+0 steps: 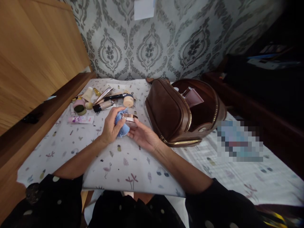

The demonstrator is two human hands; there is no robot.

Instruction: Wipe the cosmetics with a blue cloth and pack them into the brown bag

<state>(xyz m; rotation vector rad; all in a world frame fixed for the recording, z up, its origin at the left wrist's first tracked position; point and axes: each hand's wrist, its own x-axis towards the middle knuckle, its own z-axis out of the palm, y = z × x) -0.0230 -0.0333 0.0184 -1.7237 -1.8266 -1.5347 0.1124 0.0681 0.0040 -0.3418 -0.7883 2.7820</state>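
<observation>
Over the middle of the cloth-covered table, my left hand (111, 126) is closed round a bunched blue cloth (122, 127), which presses against the left side of a small round cosmetic jar (130, 119). The jar has a shiny pinkish lid and a clear lower part. From the right, my right hand (145, 135) grips the same jar, its thumb at the edge and its fingers underneath. Just beyond my hands lies a group of cosmetics: a round beige pot (128, 101), a foundation bottle (103, 105) with a black cap and a white-and-purple tube (81, 119).
A brown leather bag (169, 109) stands unzipped on the right, a pink packet (193, 97) inside it. More tubes, brushes and a green-lidded jar (80, 109) lie at the left. A wooden panel (42, 57) borders the left side; patterned wallpaper (149, 47) closes the back.
</observation>
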